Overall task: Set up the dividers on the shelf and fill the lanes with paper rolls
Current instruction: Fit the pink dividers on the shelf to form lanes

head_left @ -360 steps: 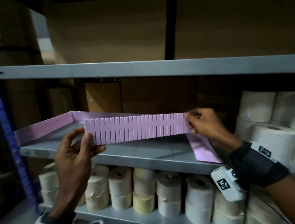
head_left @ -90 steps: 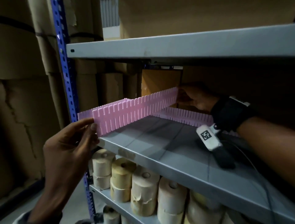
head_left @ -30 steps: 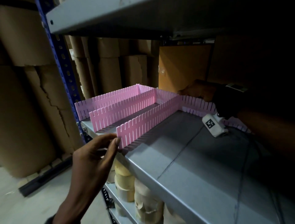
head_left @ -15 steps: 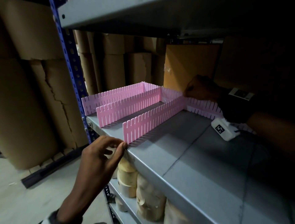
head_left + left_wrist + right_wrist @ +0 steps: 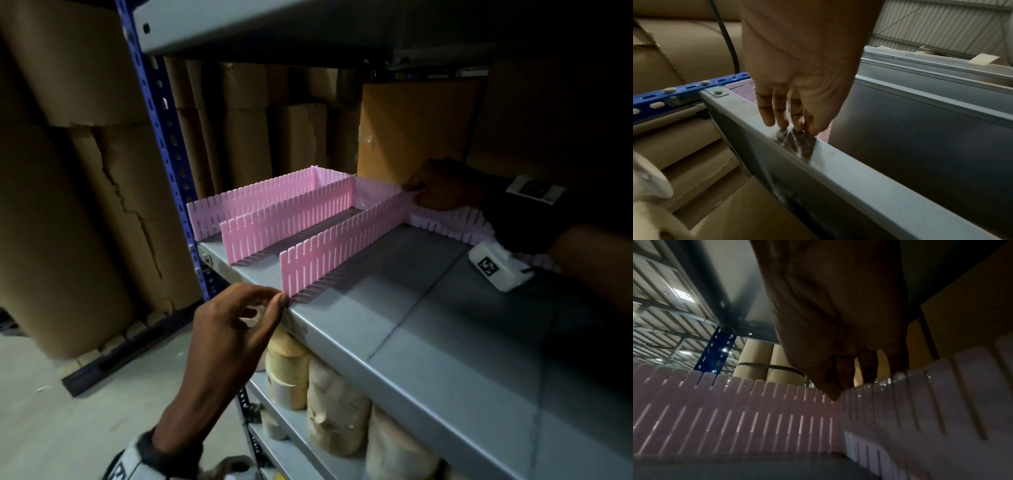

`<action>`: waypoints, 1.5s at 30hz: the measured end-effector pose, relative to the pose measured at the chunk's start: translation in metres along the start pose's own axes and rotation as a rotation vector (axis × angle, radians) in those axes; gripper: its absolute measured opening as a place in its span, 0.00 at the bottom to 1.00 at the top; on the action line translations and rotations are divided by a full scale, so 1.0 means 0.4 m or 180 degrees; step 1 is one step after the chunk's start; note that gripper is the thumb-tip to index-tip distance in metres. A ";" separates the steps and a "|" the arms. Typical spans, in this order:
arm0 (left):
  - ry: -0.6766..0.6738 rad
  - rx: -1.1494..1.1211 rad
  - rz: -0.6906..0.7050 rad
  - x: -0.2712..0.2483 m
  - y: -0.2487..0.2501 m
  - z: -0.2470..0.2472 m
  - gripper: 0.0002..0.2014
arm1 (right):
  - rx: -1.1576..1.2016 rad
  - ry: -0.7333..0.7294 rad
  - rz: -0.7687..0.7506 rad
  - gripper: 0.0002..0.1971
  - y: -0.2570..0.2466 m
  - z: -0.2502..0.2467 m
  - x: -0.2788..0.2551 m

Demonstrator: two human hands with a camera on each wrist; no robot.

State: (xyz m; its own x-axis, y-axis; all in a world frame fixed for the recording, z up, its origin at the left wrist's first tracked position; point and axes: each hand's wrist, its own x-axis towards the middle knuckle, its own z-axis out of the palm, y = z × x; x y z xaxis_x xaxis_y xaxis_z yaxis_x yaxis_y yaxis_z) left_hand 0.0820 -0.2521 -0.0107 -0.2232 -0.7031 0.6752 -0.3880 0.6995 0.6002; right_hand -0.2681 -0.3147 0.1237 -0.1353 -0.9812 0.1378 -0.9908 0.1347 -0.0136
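1. Three pink slotted dividers stand upright on the grey shelf [image 5: 428,329], running from its front lip toward the back: the nearest divider [image 5: 342,250], a middle divider [image 5: 284,222] just beyond it, and a far divider [image 5: 250,202] close to the blue upright [image 5: 161,137].
2. Joined at the shelf's rear by a back divider [image 5: 448,219] that runs crosswise along the back edge; two narrow lanes formed between the three, both without rolls.
3. Touched at its front end, right at the shelf lip, by the left hand [image 5: 236,325]: thumb and fingertips drawn together against the bottom corner of the nearest divider, in a light pinch as seen from the wrist view [image 5: 797,105].
4. Held at its rear end, where nearest divider meets back divider, by the right hand [image 5: 442,188], fingers curled over the top edge of the joint; seen from the wrist view [image 5: 838,337] with fingertips hooked over the slotted tops.
5. Worn on the right wrist, a black band with a white tagged camera block [image 5: 496,267] hanging just above the shelf.
6. Stacked on the lower shelf, under the front lip: paper rolls [image 5: 325,411], cream and yellowish, standing on end.
7. Behind the shelf: a brown cardboard box [image 5: 411,130]; beyond the blue upright, large cardboard-wrapped cylinders [image 5: 68,171] standing on the floor.
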 end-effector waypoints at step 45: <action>-0.0727 -0.2429 0.0375 -0.349 0.360 0.115 0.07 | 0.1131 0.0376 0.1540 0.12 -0.106 -0.202 -0.976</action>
State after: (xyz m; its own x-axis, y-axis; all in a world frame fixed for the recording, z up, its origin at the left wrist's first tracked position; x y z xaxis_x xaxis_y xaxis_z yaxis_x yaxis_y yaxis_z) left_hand 0.0160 -0.0589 -0.0384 -0.4340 -0.5703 0.6974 0.3490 0.6072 0.7138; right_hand -0.1728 0.0737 0.1505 -0.5890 -0.7955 0.1422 -0.7610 0.4868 -0.4288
